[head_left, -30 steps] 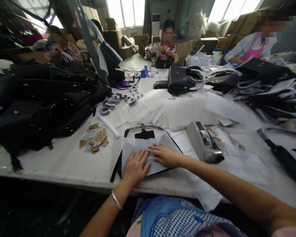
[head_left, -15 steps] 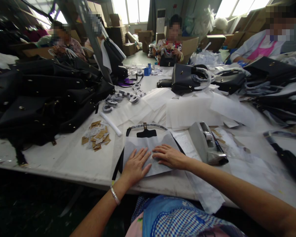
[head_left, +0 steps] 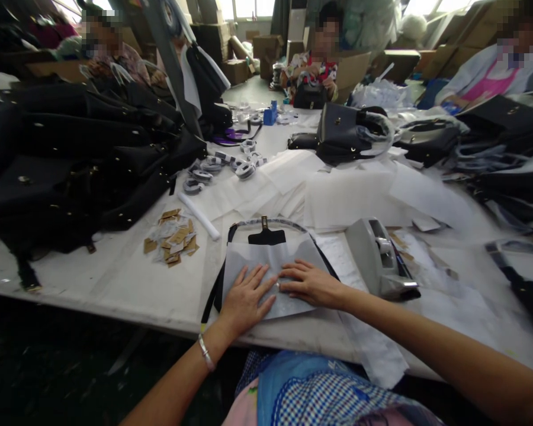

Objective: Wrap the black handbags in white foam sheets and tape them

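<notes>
The black bag (head_left: pixel 269 238), one in number, lies flat at the near edge of the white table (head_left: pixel 115 278), at the middle, under one pale sheet (head_left: pixel 270 253) and two hands. It shows one curved handle (head_left: pixel 288 222) on its far side, wrapped in clear film, and one dark tab (head_left: pixel 257 238) carrying one gold-toned fitting (head_left: pixel 264 222). The sheet is smooth, slightly translucent, and hides most of the body; dark edges show to left and right, and one black strap (head_left: pixel 210 305) runs down the left side.

The left hand (head_left: pixel 244 299) rests on the sheet, palm down, fingers extended and slightly spread, thumb apart. The right hand (head_left: pixel 310 284) lies palm down too, fingers straight and fairly close together, pinching nothing. The two hands' fingertips nearly meet; whether they touch, I cannot tell.

To the right stands one grey tape dispenser (head_left: pixel 368 260). To the left are one white tube (head_left: pixel 198 216) and one pile of brown tags (head_left: pixel 174 238), too jumbled to count. Farther off sit one blue box (head_left: pixel 270 113) and one upright dark bag (head_left: pixel 337 131). The heap of black bags (head_left: pixel 80 154) at left overlaps too much for counting. At least three co-workers (head_left: pixel 313 77) sit across the far side.
</notes>
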A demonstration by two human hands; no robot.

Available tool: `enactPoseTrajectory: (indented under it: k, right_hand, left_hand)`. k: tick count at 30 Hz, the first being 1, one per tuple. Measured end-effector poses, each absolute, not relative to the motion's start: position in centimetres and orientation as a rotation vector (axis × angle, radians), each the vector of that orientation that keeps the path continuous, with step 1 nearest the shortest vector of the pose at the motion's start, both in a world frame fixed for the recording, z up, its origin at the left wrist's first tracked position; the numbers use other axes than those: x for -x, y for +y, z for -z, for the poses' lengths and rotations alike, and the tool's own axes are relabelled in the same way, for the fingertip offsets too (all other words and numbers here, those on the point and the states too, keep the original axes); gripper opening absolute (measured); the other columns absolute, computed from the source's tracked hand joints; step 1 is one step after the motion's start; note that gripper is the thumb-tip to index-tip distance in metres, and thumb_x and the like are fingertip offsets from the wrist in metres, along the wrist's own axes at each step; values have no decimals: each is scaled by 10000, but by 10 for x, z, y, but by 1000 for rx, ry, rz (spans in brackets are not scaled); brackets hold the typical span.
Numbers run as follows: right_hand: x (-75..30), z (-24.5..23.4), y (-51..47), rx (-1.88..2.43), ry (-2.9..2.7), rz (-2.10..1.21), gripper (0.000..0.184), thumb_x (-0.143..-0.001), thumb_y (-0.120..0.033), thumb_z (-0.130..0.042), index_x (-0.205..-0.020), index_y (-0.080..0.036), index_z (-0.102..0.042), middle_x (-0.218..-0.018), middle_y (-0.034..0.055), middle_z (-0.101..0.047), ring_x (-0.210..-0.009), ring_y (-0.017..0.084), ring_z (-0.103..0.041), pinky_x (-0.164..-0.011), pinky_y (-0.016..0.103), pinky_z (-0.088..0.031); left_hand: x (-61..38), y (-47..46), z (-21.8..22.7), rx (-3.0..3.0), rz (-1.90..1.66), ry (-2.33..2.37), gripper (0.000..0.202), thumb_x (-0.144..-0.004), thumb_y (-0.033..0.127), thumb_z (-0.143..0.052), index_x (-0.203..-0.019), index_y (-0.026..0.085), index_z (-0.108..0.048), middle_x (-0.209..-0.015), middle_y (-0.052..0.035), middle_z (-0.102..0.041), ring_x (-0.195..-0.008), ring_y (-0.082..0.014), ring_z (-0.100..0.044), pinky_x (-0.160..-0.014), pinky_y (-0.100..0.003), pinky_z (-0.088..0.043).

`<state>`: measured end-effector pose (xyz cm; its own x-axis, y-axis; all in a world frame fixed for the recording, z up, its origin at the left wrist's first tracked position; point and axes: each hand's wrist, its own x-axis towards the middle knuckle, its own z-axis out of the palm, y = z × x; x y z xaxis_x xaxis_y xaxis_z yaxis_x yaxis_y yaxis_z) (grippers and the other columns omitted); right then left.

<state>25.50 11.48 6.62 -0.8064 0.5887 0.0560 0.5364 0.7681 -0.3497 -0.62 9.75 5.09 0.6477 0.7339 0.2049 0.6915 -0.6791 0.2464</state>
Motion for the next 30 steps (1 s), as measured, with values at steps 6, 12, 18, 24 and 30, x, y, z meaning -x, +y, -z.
enactPoseTrajectory:
  k: [6,12,18,24,30]
  right_hand:
    - [-256,-57,110,1043,-2717,-546,474,-1016,-381,-488,-1465,-229,-476,-1478,106,-517,-1421,246,-397,-1191,492,-269]
    - [-257,-62,113,1081,-2819,-588,550,-1016,-403,-457,-1531,-235,-360,-1586,75,-352,-1486,271,-269,-1218,555,-141]
    - [-260,-57,110,1069,-2760,-558,604,-987,-410,-513,-1542,-255,-332,-1602,68,-313,-1504,288,-209,-1219,573,-128]
    - [-265,-52,103,1096,-2761,-361,581,-986,-347,-499,-1534,-222,-354,-1577,66,-358,-1495,281,-237,-1211,553,-223]
    - [-273,-34,107,1004,-2663,-232,589,-950,-321,-571,-1500,-182,-413,-1447,64,-540,-1419,255,-408,-1160,489,-387]
  left_hand:
    - [6,99,-53,-2743,-356,1170,465,-994,439,-443,-1418,261,-510,-1529,-96,-449,-1417,-259,-411,-1190,-518,-285]
    - [14,109,-58,-2789,-247,1011,582,-957,567,-455,-1445,250,-473,-1544,-100,-427,-1433,-266,-382,-1195,-500,-267]
    - [20,106,-48,-2806,-344,1042,582,-947,477,-508,-1475,243,-439,-1570,-113,-378,-1440,-276,-369,-1217,-494,-202]
    - [22,108,-48,-2869,-375,1098,607,-910,444,-562,-1472,245,-450,-1576,-97,-369,-1455,-313,-336,-1230,-510,-131]
    - [32,116,-28,-2870,-681,1097,396,-927,169,-481,-1284,234,-640,-1371,-22,-621,-1370,-221,-477,-1215,-407,-269]
